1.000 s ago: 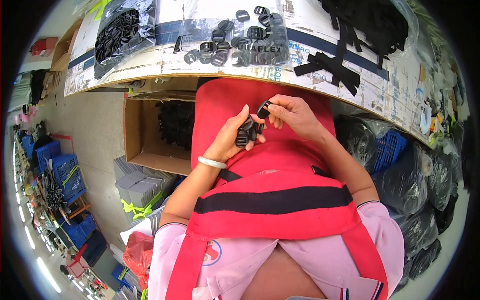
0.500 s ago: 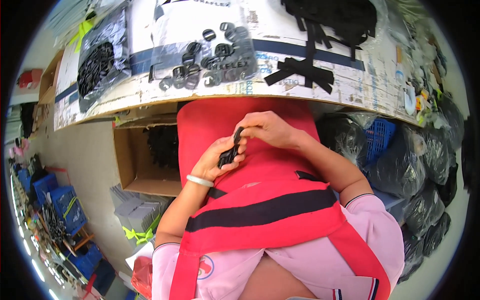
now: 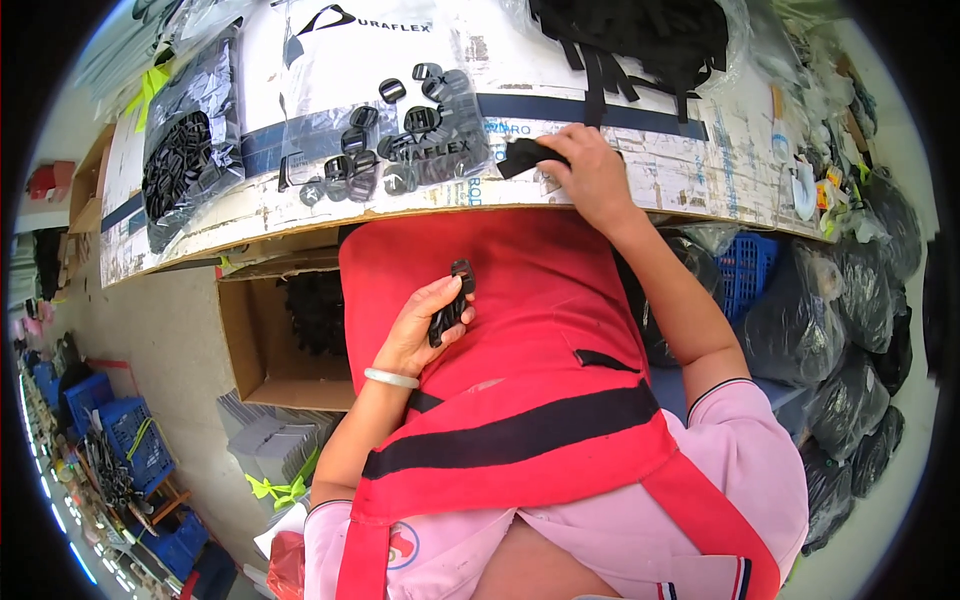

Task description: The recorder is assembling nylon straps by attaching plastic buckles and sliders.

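Over my lap, my left hand (image 3: 408, 332) is closed around several black plastic buckles (image 3: 446, 318), one of them standing up past the thumb. My right hand (image 3: 596, 185) is at the near edge of the table, its thumb and fingers closed on short black webbing straps (image 3: 522, 157); the hand hides part of them. Just beyond it, a larger heap of black straps (image 3: 640, 40) spills from a clear bag. Left of the right hand lies a clear plastic bag (image 3: 385, 70) with loose black buckles (image 3: 422, 119) on and in it.
A second clear bag (image 3: 190, 150) full of black parts lies on the left of the white, worn tabletop (image 3: 270, 195). Below it stands an open cardboard box (image 3: 290, 392). Black plastic sacks (image 3: 790, 320) and a blue crate (image 3: 747, 275) crowd the right side.
My right hand has left the left hand and moved up and right to the straps on the table. The left hand keeps its buckles. The whole view has shifted slightly.
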A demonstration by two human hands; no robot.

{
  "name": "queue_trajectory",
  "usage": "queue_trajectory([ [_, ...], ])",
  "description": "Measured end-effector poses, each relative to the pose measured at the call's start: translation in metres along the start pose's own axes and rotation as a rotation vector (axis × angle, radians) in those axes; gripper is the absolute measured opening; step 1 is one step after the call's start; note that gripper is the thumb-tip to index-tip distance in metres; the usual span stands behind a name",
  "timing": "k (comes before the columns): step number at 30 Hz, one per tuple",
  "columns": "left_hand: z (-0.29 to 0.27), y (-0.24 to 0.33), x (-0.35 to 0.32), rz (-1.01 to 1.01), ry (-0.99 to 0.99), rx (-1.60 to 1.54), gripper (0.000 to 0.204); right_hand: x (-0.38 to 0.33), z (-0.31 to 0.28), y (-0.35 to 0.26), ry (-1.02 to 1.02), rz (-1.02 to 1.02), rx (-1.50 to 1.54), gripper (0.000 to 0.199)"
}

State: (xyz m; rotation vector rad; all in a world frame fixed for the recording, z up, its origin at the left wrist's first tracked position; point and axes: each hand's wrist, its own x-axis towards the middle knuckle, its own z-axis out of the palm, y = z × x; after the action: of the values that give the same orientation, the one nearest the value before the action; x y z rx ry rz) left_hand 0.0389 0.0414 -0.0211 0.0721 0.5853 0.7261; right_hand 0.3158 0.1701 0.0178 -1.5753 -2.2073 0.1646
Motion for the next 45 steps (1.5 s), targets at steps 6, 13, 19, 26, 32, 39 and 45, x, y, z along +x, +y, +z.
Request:
queue_trajectory([
  [6, 0.016, 0.010, 0.000, 0.124, 0.155, 0.294, 0.018, 0.010, 0.003, 0.006, 0.033, -0.016, 0.233, 0.017],
  [13, 0.036, 0.018, -0.004, 0.357, 0.309, 0.531, 0.015, 0.007, -0.051, -0.070, 0.006, 0.109, 0.608, 0.011],
  [19, 0.037, 0.014, -0.001, 0.502, 0.338, 0.560, 0.013, -0.037, -0.022, -0.113, -0.645, 0.469, 1.157, 0.017],
  [26, 0.038, 0.010, -0.007, 0.678, 0.369, 0.760, 0.013, -0.045, -0.007, -0.119, -0.598, 0.744, 1.415, 0.015],
  [32, 0.027, 0.008, -0.001, 0.961, 0.419, 1.017, 0.016, -0.050, 0.005, -0.132, -0.446, 0.746, 1.601, 0.018],
  [39, 0.020, 0.009, -0.005, 1.193, 0.425, 1.269, 0.018, -0.051, 0.011, -0.133, -0.492, 0.749, 1.628, 0.017],
  [45, 0.021, 0.008, -0.005, 1.147, 0.460, 1.276, 0.017, -0.054, 0.016, -0.132, -0.465, 0.807, 1.765, 0.016],
])
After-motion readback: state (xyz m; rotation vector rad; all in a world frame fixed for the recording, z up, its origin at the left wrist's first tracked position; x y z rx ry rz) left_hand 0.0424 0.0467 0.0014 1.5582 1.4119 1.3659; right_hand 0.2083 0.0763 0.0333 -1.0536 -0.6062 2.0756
